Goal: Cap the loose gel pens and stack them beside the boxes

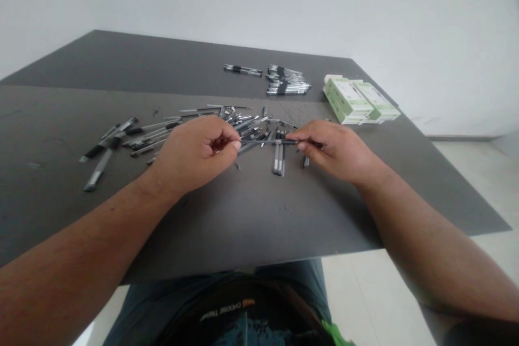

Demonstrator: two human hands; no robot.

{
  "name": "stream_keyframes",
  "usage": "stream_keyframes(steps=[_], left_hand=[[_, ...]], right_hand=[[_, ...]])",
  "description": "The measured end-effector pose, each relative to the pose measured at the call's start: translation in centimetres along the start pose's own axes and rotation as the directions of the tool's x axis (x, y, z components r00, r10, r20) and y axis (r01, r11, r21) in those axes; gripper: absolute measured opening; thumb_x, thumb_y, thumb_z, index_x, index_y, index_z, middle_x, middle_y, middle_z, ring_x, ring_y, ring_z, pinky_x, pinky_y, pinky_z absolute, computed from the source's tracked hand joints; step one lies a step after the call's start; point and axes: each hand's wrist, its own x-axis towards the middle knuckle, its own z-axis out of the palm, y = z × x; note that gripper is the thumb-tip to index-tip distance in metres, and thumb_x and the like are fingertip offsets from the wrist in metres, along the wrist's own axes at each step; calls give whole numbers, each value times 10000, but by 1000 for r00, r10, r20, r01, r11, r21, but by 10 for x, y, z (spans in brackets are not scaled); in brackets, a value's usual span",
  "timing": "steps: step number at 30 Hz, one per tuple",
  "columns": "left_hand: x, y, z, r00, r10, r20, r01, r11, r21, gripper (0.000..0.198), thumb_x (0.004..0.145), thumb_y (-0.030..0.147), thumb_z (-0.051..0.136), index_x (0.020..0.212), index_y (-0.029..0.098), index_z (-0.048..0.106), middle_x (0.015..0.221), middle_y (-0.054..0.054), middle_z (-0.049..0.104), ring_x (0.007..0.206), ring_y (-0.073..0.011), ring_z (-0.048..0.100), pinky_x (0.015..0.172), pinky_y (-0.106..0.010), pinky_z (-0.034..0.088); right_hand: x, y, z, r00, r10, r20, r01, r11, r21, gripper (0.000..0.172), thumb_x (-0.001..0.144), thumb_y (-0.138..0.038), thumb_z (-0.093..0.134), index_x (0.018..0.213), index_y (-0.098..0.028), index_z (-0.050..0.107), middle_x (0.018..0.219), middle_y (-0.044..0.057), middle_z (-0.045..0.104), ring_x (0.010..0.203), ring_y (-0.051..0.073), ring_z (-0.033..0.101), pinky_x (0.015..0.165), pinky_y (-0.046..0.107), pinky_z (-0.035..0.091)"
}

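Above the table's middle, my left hand [194, 148] pinches the end of a thin ink refill [259, 142] between thumb and fingertips. My right hand [338, 148] grips a pen barrel [289, 141] with a dark grip section. Refill and barrel lie in one level line between the hands, apparently joined; how far the refill sits inside is unclear. Below them, several pen barrels [278, 159] lie side by side. Behind and beside my left hand spreads a loose pile of pen parts [247, 124], partly hidden by that hand.
Grey table [251, 221] with its front edge close to my lap. Farther back lie a bundle of pens [286, 86] and a few separate pens [243, 70]. Green and white boxes [348, 100] stand at the right. More pen barrels [101, 165] lie at the left. A white wall rises behind.
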Motion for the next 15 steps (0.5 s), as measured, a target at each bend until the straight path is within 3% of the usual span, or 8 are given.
stream_keyframes(steps=[5, 9, 15], left_hand=[[-2, 5, 11, 989, 138, 51, -137, 990, -18, 161, 973, 281, 635, 952, 235, 788, 869, -25, 778, 805, -204, 710, 819, -337, 569], [-4, 7, 19, 978, 180, 102, -175, 983, -61, 167, 1018, 267, 646, 1043, 238, 808, 943, -34, 805, 858, -217, 736, 852, -356, 593], [-7, 7, 23, 970, 225, 93, -215, 970, -110, 145, 1023, 259, 670, 1078, 218, 798, 1002, -37, 816, 886, -207, 754, 872, -353, 603]], right_hand=[[-2, -10, 5, 998, -56, -1, 56, 998, 9, 293, 1093, -218, 657, 1306, -239, 857, 1194, 79, 908, 1076, 267, 852, 978, 403, 670], [-1, -18, 11, 998, -54, 22, 52, 997, 52, 287, 1083, -230, 683, 1308, -270, 856, 1200, 62, 913, 1067, 263, 855, 989, 403, 675], [1, -24, 14, 997, -56, 44, 52, 994, 94, 271, 1082, -222, 675, 1284, -262, 852, 1156, 54, 907, 1021, 243, 848, 965, 372, 670]])
